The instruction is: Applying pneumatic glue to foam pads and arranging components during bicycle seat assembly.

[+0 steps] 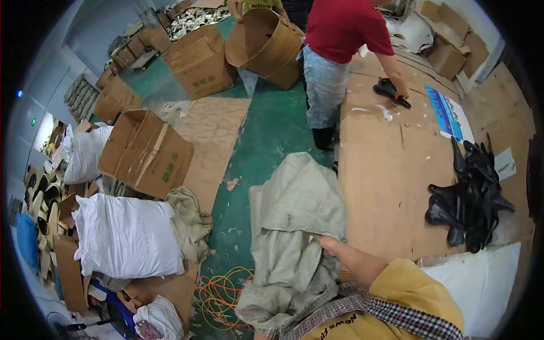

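A grey-green woven sack (294, 209) hangs upright in front of me beside the table's left edge, its lower part bunched and creased near my body. My right hand (327, 243) is closed on the sack's folded edge at its right side; the fingertips go out of sight in the cloth. Of my left arm only a sliver of skin shows at the lower edge, below the bunched cloth, and the fingers of that hand are hidden.
A cardboard-covered table (377, 187) runs along the right, bearing a heap of black shoe-shaped pieces (470, 198). A co-worker in a red shirt (345, 28) handles a black piece there. Left stand cardboard boxes (153, 153) and a stuffed white sack (127, 235); an orange-yellow hose (224, 294) lies coiled.
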`<action>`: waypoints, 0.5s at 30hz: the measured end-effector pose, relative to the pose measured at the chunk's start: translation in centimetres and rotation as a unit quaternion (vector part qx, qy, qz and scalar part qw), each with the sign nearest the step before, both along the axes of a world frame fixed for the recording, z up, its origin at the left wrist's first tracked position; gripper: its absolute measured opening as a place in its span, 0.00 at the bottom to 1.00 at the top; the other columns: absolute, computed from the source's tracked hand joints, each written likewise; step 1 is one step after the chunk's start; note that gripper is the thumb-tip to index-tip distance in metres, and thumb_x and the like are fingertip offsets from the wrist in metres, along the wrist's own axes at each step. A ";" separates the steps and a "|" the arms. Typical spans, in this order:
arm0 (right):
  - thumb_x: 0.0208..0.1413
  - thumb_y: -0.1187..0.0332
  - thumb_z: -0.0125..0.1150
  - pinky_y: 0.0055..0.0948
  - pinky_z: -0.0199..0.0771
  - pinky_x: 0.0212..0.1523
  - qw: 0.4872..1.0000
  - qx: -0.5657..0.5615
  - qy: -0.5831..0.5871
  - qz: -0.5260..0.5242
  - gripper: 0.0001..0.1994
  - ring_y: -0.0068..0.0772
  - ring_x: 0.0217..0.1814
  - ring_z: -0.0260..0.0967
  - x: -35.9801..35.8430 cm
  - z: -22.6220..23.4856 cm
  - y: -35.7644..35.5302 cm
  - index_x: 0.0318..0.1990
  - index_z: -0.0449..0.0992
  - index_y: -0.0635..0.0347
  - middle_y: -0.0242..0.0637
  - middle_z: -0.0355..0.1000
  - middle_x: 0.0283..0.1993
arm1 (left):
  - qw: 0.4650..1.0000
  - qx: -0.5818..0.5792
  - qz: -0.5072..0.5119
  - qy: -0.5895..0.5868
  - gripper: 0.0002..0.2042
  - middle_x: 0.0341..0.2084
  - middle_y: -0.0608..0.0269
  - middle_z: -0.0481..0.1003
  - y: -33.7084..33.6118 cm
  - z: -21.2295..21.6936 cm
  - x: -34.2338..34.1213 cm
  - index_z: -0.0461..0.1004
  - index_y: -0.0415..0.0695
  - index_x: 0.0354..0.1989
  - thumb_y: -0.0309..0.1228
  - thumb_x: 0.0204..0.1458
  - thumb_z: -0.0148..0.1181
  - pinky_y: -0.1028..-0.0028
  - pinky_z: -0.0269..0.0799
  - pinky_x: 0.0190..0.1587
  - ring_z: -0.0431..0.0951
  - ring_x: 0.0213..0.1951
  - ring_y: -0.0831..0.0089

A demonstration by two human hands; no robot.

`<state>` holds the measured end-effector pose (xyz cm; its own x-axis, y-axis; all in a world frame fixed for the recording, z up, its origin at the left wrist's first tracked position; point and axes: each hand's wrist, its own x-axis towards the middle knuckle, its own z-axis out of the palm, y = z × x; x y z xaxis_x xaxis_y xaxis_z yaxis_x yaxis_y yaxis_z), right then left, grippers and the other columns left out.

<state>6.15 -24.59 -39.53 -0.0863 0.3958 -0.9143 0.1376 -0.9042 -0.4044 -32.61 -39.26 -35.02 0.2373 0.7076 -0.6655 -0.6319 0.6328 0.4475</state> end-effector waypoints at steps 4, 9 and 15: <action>0.59 0.56 0.42 0.36 0.65 0.46 0.999 -0.002 0.027 0.027 0.21 0.37 0.45 0.65 -1.2 8.8 3.0 0.52 0.66 0.62 0.41 0.68 0.47 | 1.000 -0.007 0.018 0.004 0.23 0.36 0.50 0.73 -2.8 -0.8 -1.3 0.67 0.32 0.43 0.32 0.37 0.61 0.62 0.69 0.46 0.73 0.41 0.58; 0.56 0.56 0.50 0.35 0.66 0.40 0.989 0.124 0.037 -0.072 0.21 0.32 0.41 0.66 0.1 14.3 0.5 0.49 0.69 0.64 0.41 0.70 0.42 | 0.999 -0.001 0.041 -0.004 0.22 0.36 0.50 0.73 -5.5 -1.6 0.7 0.68 0.33 0.42 0.32 0.37 0.61 0.62 0.69 0.45 0.73 0.40 0.58; 0.56 0.58 0.52 0.28 0.66 0.36 0.976 0.184 0.112 -0.013 0.17 0.25 0.35 0.66 4.0 21.5 1.4 0.40 0.72 0.67 0.34 0.71 0.34 | 0.996 -0.023 0.088 -0.002 0.21 0.35 0.51 0.73 -12.1 -1.6 2.3 0.69 0.33 0.41 0.31 0.37 0.60 0.62 0.69 0.45 0.73 0.40 0.59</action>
